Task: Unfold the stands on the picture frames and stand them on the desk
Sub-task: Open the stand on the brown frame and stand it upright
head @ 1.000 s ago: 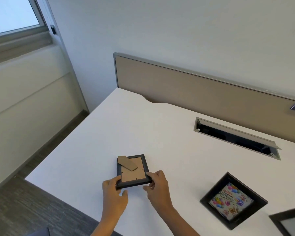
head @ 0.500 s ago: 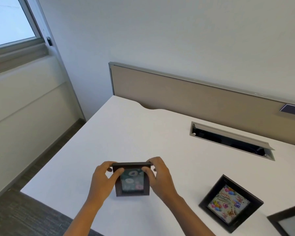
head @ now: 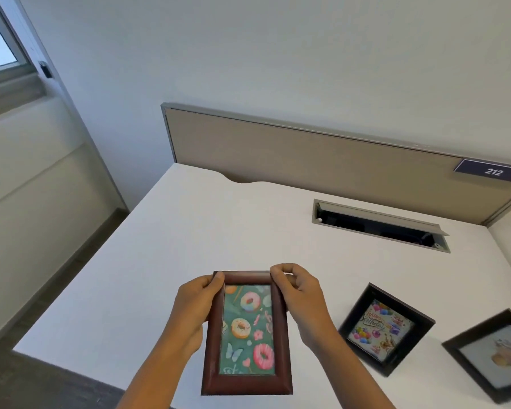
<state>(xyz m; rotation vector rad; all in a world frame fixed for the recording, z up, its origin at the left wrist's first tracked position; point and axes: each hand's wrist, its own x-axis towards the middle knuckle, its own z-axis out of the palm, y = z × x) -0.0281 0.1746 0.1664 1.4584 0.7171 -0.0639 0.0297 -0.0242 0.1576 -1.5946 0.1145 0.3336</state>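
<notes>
A brown wooden frame with a doughnut picture (head: 247,332) is held upright, face toward me, over the near edge of the white desk (head: 219,225). My left hand (head: 194,312) grips its upper left side. My right hand (head: 303,302) pinches its upper right corner. The stand on its back is hidden. A black frame with a birthday picture (head: 385,327) stands tilted on the desk to the right. Another black frame (head: 494,354) stands at the far right.
A grey cable slot with an open flap (head: 379,224) is set into the desk behind the frames. A beige partition (head: 322,156) with a "212" label (head: 493,171) runs along the back. The desk's left edge drops to the floor (head: 56,273).
The frame lay face down with its cardboard stand showing; both hands turned it over and lifted it upright, closer to me. The view has tilted upward.
</notes>
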